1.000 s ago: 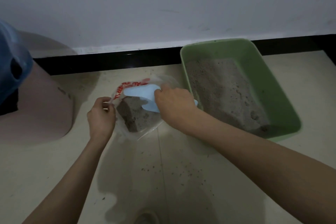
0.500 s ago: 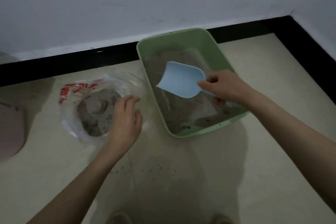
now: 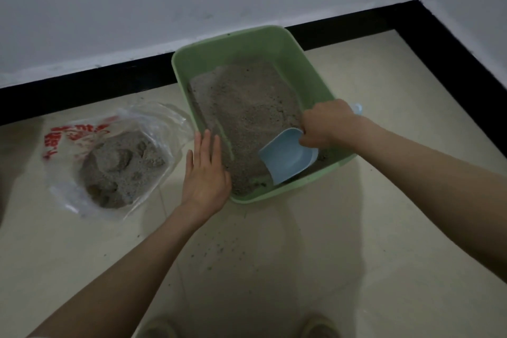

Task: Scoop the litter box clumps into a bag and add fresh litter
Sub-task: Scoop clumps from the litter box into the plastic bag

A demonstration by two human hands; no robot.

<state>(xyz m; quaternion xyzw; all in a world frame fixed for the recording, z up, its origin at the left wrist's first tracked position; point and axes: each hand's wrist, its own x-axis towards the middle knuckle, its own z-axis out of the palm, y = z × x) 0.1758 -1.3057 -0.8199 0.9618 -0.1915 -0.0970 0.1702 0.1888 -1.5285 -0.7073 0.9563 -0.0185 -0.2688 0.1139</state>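
Note:
A green litter box (image 3: 248, 44) holding grey litter (image 3: 247, 107) sits on the floor near the wall. My right hand (image 3: 326, 122) grips the handle of a light blue scoop (image 3: 288, 158), whose blade is down in the litter at the box's near right corner. With its fingers straight, my left hand (image 3: 204, 173) lies flat against the box's near left rim. A clear plastic bag (image 3: 107, 162) with red print lies open on the floor to the left, holding a heap of scooped grey litter.
A black baseboard (image 3: 82, 85) runs along the white wall behind the box and turns down the right side. Litter grains are scattered on the cream tile floor (image 3: 356, 228) in front of the box. My shoe tips (image 3: 318, 326) show at the bottom edge.
My right hand carried the scoop from the bag over to the box and lowered it into the litter. My left hand let go of the bag and moved to the box rim.

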